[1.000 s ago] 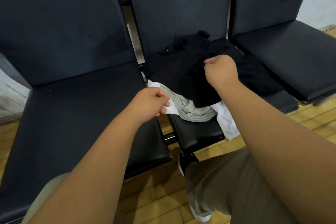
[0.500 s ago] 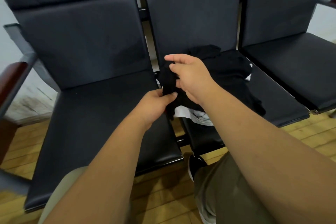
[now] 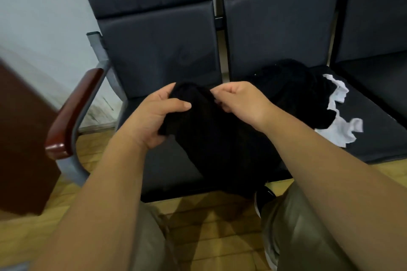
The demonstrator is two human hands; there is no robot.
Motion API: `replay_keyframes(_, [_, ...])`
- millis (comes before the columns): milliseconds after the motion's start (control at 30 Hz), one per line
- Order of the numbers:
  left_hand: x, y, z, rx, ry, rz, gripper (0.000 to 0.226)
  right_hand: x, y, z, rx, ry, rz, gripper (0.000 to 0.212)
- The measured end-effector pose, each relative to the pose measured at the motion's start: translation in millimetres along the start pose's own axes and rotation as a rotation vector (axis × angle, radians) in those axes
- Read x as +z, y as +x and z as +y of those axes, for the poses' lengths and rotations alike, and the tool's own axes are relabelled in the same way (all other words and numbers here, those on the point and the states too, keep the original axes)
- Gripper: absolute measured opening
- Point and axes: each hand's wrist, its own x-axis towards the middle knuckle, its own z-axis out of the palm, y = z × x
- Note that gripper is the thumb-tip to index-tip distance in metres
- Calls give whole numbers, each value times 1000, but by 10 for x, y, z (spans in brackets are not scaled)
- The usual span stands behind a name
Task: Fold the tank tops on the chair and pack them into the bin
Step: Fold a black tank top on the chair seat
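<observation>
- Black tank top (image 3: pixel 220 143): held in both hands above the seat of the left chair (image 3: pixel 158 50). The top edge is bunched between the hands. The rest hangs down across the seat front, and its lower end reaches the seat's front edge.
- Left hand (image 3: pixel 152 116): grips the bunched left edge of the garment, with the thumb laid across the front of the cloth and the fingers curled behind it.
- Right hand (image 3: pixel 240 101): fingers curled in, pinching the top edge just beside the left hand.
- Pile of black clothes (image 3: pixel 293 92): heaped on the seat of the middle chair (image 3: pixel 279 35), well apart from the held garment's top edge.
- White garment (image 3: pixel 339 127): crumpled, showing from under the pile's right and front sides on the same seat.
- Armrest (image 3: pixel 72 112): red-brown wood on a grey metal frame, at the left chair's outer side.
- Wooden floor (image 3: pixel 209 226): yellow boards beneath the chairs.
- Black shoe (image 3: pixel 264 198): on the floor at the seat front.
</observation>
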Motion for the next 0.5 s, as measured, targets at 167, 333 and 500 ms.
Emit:
replay_keyframes(167, [-325, -252, -6, -7, 14, 231, 40, 357, -33, -18, -152, -480, -190, 33])
replay_keyframes(333, [-639, -353, -65, 38, -42, 439, 28, 631, -86, -156, -257, -283, -236, 58])
replay_keyframes(500, [-790, -444, -83, 14, 22, 544, 24, 842, -134, -322, -114, -167, -419, 57])
